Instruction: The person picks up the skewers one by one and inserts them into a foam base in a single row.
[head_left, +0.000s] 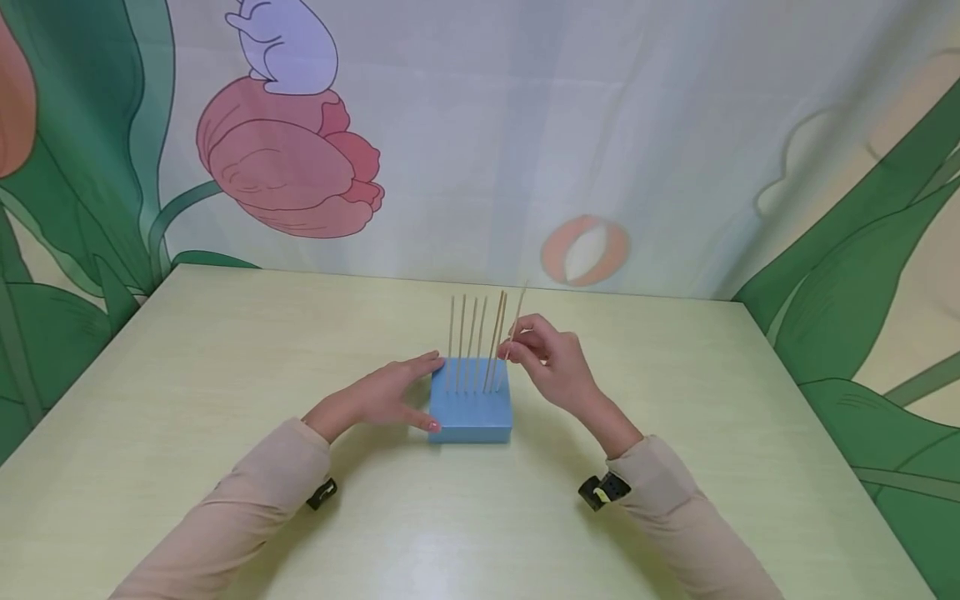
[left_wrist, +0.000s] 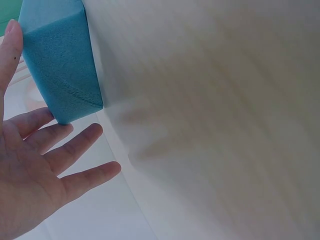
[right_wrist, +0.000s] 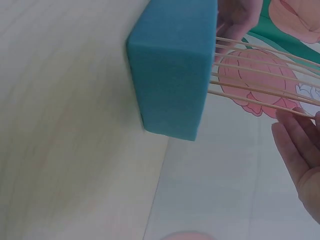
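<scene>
A light blue foam block (head_left: 471,415) lies on the table, with several thin wooden sticks (head_left: 461,342) standing in a row across its top. My left hand (head_left: 386,393) rests against the block's left side, thumb near the front corner and forefinger at the back corner. Its fingers (left_wrist: 75,152) look spread and nearly straight in the left wrist view. With thumb and fingertips, my right hand (head_left: 553,360) pinches the rightmost stick (head_left: 519,307) partway up. This stick leans slightly right. In the right wrist view the held stick (right_wrist: 250,104) meets the block's top face close to its edge.
The pale wooden table (head_left: 360,517) extends around the block on all sides. Behind it hangs a curtain (head_left: 465,150) printed with flowers and leaves. Dark strapped devices (head_left: 604,491) sit at both sleeve cuffs.
</scene>
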